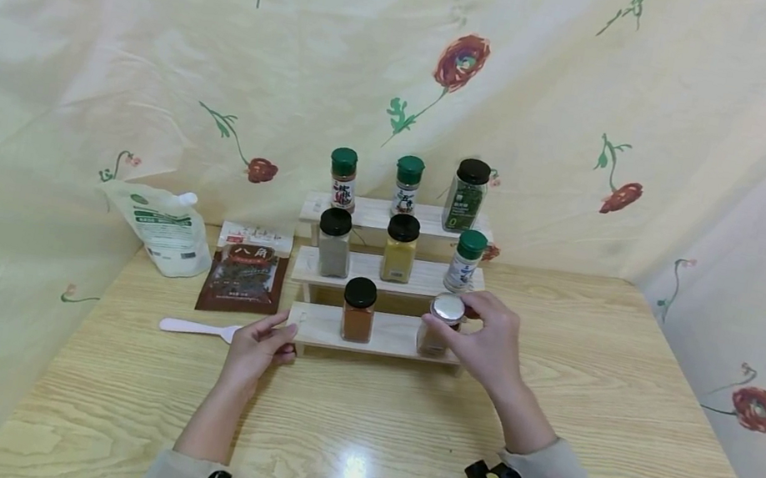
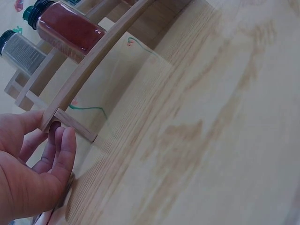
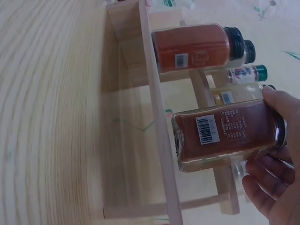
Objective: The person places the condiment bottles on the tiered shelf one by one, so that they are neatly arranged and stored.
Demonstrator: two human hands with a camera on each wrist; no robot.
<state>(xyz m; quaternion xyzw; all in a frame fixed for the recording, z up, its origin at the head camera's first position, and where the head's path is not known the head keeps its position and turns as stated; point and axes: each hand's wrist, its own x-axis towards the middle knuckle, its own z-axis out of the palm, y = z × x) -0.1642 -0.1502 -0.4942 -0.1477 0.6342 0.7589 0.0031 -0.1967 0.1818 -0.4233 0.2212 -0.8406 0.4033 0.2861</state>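
My right hand (image 1: 487,343) pinches a square glass spice jar (image 3: 225,136) near its lid, thumb on one side and fingers on the other. Reddish-brown powder fills the jar, and a barcode label faces the right wrist camera. In the head view its lid shines silvery, over the right end of the lowest tier. With my left hand (image 1: 256,346) I grip the left end of that tier of the wooden spice rack (image 1: 401,333); the thumb lies on top, fingers below, in the left wrist view. Between my hands a black-lidded jar of orange-red powder (image 1: 357,323) stands on the same tier.
On the middle tier are a grey-powder jar (image 1: 332,254), a yellow-powder jar (image 1: 398,260) and a green-capped bottle (image 1: 463,269). Three more containers line the top tier. Left of the rack are a brown packet (image 1: 243,275), a white spouted pouch (image 1: 167,230) and a white spoon (image 1: 193,327).
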